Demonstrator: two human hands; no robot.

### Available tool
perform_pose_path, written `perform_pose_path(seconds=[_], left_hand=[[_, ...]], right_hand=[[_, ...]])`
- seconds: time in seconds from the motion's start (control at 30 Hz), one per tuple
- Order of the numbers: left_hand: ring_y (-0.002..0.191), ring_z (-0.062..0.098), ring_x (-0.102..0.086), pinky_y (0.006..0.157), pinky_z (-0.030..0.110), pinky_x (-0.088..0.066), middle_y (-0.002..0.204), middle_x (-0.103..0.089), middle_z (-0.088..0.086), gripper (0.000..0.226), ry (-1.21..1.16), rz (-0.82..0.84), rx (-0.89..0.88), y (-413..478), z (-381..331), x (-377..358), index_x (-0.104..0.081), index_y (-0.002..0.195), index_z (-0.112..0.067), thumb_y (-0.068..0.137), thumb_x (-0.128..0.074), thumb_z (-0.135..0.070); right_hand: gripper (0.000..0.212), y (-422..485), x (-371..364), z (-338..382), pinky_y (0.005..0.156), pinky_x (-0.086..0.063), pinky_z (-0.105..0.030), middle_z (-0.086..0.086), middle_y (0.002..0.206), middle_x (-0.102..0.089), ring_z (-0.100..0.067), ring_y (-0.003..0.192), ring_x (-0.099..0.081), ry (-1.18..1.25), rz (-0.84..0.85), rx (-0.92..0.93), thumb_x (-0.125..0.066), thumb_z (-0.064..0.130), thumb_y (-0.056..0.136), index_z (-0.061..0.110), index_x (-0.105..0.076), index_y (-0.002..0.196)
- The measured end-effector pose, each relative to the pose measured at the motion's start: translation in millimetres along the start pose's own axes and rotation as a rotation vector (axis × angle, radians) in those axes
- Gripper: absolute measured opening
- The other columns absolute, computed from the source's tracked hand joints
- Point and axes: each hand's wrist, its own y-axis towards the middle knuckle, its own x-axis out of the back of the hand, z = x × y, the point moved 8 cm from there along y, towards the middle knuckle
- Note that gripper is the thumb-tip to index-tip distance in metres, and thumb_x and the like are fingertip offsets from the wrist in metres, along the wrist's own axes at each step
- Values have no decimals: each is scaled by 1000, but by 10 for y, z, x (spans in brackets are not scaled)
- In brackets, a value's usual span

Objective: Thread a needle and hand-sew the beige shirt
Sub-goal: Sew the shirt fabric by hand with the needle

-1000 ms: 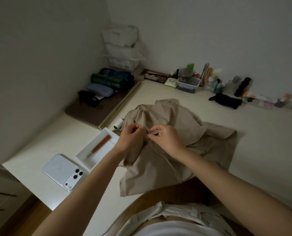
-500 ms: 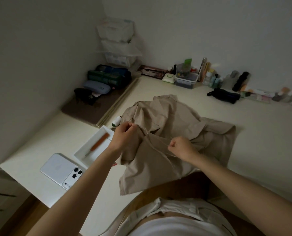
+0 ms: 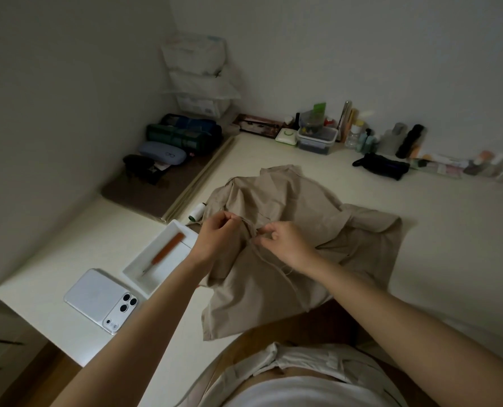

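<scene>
Shirt (image 3: 303, 207) lies crumpled mid-table (image 3: 420, 245), its near hem hanging over the front edge; left hand (image 3: 215, 235) pinches a fold of the cloth and holds it lifted; right hand (image 3: 288, 243) sits just beside it, thumb and forefinger closed narrow on the upper end of the thread (image 3: 273, 259), which trails slack toward the body; needle too small to make out. Change: half a second ago the right hand was drawn out well apart with the thread stretched taut; it has now returned to the fold. Reading: one stitch pulled through, the next about to be placed; sewing under way, extent not judgeable. Spool (image 3: 196, 212) rests at the shirt's left edge; tray (image 3: 144, 268) with an orange-handled tool (image 3: 168, 251) and phone (image 3: 97, 301) lie untouched to the left.
</scene>
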Motion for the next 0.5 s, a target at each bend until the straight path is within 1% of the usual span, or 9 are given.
perform_pose_path(seconds=[0.03, 0.1, 0.13, 0.2, 0.3, 0.33, 0.4, 0.47, 0.5], left_hand=[[70, 5, -55, 62, 10, -45, 75, -59, -4, 20, 3, 0, 0, 1, 2, 0, -58, 79, -15, 97, -48, -14], [72, 7, -55, 68, 17, -46, 78, -59, -2, 18, 11, -3, 9, 5, 17, 15, -59, 83, -12, 97, -48, -15], [75, 9, -55, 72, 21, -47, 80, -60, 1, 17, 14, -9, 16, 10, 34, 33, -59, 85, -10, 97, -48, -16], [79, 12, -56, 76, 27, -48, 85, -61, 5, 17, 9, -35, 36, 24, 78, 84, -60, 89, -7, 97, -49, -17], [76, 10, -55, 70, 20, -47, 84, -60, 5, 16, -5, -70, 46, 39, 120, 150, -59, 86, -10, 97, -49, -18], [75, 8, -54, 68, 17, -46, 83, -60, 4, 16, -11, -80, 43, 44, 122, 157, -59, 85, -12, 97, -49, -18], [72, 6, -53, 62, 11, -45, 81, -59, 1, 17, -17, -100, 42, 40, 120, 163, -58, 83, -14, 97, -50, -17], [71, 6, -53, 61, 11, -45, 79, -59, -1, 17, -12, -115, 44, 25, 111, 158, -58, 83, -14, 97, -49, -17], [71, 6, -53, 61, 11, -45, 79, -59, -1, 16, -10, -121, 42, 17, 103, 156, -58, 83, -14, 96, -49, -17]], right_hand=[[11, 16, -26, 5, 54, -34, -15, 19, 38, -45, 3, 44, -41, -11, 0, -4, -65, 19, 88, 12, -73, 86], [32, 36, -47, 3, 61, -39, -24, 18, 38, -44, 1, 47, -41, -25, -20, 9, -60, 18, 91, 23, -61, 59], [42, 40, -50, -9, 59, -39, -25, 13, 39, -43, -1, 46, -39, -37, -25, 17, -59, 19, 92, 25, -51, 52], [42, 21, -39, -54, 53, -33, -21, 10, 45, -42, -3, 47, -40, -46, -12, 9, -57, 21, 94, 20, -49, 53], [30, -21, 5, -273, 51, -34, -14, 4, 57, -51, -4, 53, -45, -40, 4, -88, -56, 20, 94, 9, -60, 66], [29, -31, 25, -368, 52, -35, -18, -1, 59, -50, -9, 54, -45, -55, 12, -121, -56, 18, 93, 5, -59, 66], [36, -73, 46, -545, 54, -32, -28, -6, 56, -42, -17, 56, -41, -120, 63, -186, -54, 15, 91, 9, -46, 57], [44, -120, 61, -690, 52, -30, -29, -2, 52, -38, -18, 53, -40, -207, 123, -252, -53, 15, 91, 13, -36, 51], [42, -130, 79, -735, 52, -33, -29, -2, 53, -42, -20, 56, -45, -254, 138, -274, -52, 15, 91, 13, -40, 52]])
